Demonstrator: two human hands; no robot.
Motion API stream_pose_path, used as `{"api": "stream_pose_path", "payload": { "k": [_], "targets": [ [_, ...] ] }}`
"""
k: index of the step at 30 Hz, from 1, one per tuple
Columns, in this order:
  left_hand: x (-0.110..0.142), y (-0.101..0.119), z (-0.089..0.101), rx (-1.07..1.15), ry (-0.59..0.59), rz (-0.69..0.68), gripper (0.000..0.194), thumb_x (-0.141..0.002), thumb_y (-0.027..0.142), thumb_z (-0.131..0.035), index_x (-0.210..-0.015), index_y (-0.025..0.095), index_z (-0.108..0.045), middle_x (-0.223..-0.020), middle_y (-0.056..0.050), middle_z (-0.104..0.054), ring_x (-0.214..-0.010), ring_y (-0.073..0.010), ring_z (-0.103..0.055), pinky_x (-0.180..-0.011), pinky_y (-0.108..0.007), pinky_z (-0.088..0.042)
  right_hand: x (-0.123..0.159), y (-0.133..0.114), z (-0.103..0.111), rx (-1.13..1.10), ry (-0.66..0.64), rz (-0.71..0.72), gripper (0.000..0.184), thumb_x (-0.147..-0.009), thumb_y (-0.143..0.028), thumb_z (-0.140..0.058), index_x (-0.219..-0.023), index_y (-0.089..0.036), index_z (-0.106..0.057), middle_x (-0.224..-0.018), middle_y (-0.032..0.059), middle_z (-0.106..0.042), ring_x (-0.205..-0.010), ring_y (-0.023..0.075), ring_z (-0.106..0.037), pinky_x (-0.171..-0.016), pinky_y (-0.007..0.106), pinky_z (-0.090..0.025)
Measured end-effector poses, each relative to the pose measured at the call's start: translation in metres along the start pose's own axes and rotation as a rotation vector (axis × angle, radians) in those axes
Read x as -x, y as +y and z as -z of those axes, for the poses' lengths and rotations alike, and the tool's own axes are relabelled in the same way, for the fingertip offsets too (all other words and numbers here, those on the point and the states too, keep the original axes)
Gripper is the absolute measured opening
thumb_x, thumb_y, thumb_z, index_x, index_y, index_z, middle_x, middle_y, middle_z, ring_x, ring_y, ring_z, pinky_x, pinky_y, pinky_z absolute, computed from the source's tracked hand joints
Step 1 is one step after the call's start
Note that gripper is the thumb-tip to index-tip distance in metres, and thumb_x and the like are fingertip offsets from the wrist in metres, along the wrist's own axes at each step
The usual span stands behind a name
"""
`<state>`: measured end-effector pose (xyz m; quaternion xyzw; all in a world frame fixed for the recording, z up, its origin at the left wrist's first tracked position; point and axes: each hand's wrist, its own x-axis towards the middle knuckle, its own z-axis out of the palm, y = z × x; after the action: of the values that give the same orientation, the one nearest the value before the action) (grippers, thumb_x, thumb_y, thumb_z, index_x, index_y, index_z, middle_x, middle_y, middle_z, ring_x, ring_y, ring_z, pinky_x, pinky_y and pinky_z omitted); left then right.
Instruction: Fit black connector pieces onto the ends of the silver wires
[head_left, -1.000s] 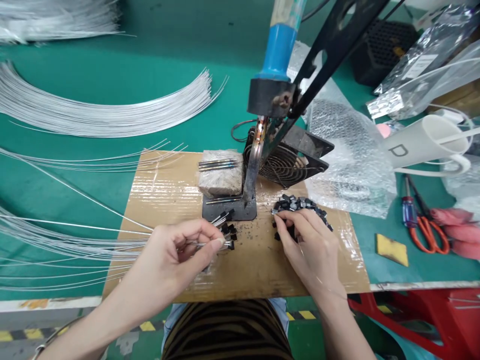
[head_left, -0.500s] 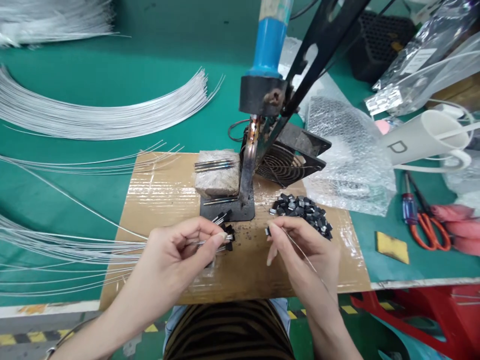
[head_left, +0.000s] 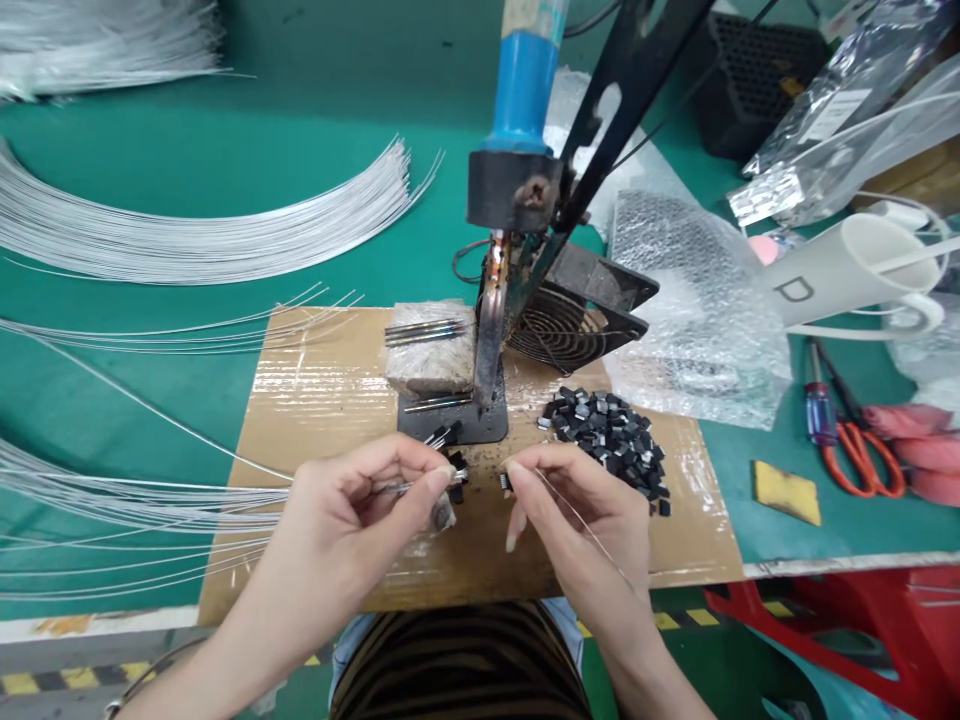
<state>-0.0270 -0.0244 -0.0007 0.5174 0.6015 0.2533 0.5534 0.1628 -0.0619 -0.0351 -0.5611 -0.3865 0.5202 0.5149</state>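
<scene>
The left hand (head_left: 360,515) has thumb and forefinger pressed together on fine white wire, close to its end; small black pieces (head_left: 457,490) sit right at those fingertips, and whether the wire is joined to one cannot be told. The right hand (head_left: 585,505) pinches a tiny black connector (head_left: 505,482), its metal pins facing the left hand, with a thin strand (head_left: 589,525) trailing back over the palm. The connector looks very light and hard, easily lost from a loose grip; its plastic body seems the place to hold, since the pins could bend. The wires (head_left: 187,500), left of the left hand, look springy and rather slippery, best gripped near the tip so that the end does not sway. Beyond the hands, the soldering iron (head_left: 491,330) may be hot, so fingers should keep clear.
</scene>
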Motion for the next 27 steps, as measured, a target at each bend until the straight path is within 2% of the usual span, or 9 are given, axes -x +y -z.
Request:
{"api": "stream_pose_path", "payload": {
  "k": [5, 9, 14, 20, 27],
  "targets": [
    [0.0, 0.002, 0.0, 0.027, -0.006, 0.037, 0.023, -0.092, 0.043, -0.074, -0.088, 0.02, -0.076, -0.069, 0.001, -0.066, -0.061, -0.0117, -0.052, -0.058, -0.022, -0.04, 0.0, 0.001, -0.002, -0.023, -0.009, -0.002, 0.007, -0.098, -0.027, -0.075, -0.093, -0.023, -0.077, -0.067, -0.0041, -0.067, -0.05, 0.009, -0.063, -0.051, 0.019, -0.057],
    [-0.003, 0.0, 0.001, 0.017, -0.067, 0.014, 0.023, -0.092, 0.043, -0.074, -0.088, 0.02, -0.077, -0.069, 0.0, -0.067, -0.061, -0.012, -0.053, -0.057, -0.021, -0.042, -0.001, 0.001, -0.006, -0.066, -0.006, -0.022, 0.008, -0.097, -0.028, -0.076, -0.092, -0.023, -0.077, -0.065, -0.0042, -0.067, -0.05, 0.0089, -0.062, -0.051, 0.018, -0.056],
    [-0.001, 0.005, -0.004, 0.072, 0.001, 0.068, 0.021, -0.089, 0.041, -0.077, -0.083, 0.02, -0.077, -0.067, 0.002, -0.066, -0.063, -0.0109, -0.052, -0.059, -0.02, -0.041, -0.002, 0.0, -0.011, -0.123, -0.01, -0.031, 0.009, -0.096, -0.029, -0.077, -0.091, -0.022, -0.078, -0.063, -0.0034, -0.068, -0.049, 0.0097, -0.062, -0.05, 0.019, -0.056],
    [-0.003, 0.004, -0.004, 0.112, -0.054, 0.026, 0.018, -0.089, 0.037, -0.077, -0.083, 0.02, -0.079, -0.067, 0.001, -0.069, -0.062, -0.0111, -0.053, -0.058, -0.02, -0.042, -0.005, 0.001, -0.014, -0.144, -0.018, -0.041, 0.01, -0.094, -0.03, -0.079, -0.091, -0.021, -0.078, -0.067, -0.0025, -0.069, -0.048, 0.0092, -0.061, -0.048, 0.019, -0.055],
    [-0.001, 0.008, -0.006, 0.106, -0.019, 0.068, 0.018, -0.088, 0.038, -0.077, -0.081, 0.021, -0.078, -0.068, 0.001, -0.069, -0.064, -0.0118, -0.055, -0.061, -0.021, -0.044, -0.005, 0.0, -0.013, -0.163, -0.042, -0.062, 0.01, -0.094, -0.031, -0.079, -0.09, -0.022, -0.078, -0.067, -0.003, -0.068, -0.048, 0.0082, -0.06, -0.048, 0.018, -0.055]
  ]
}}
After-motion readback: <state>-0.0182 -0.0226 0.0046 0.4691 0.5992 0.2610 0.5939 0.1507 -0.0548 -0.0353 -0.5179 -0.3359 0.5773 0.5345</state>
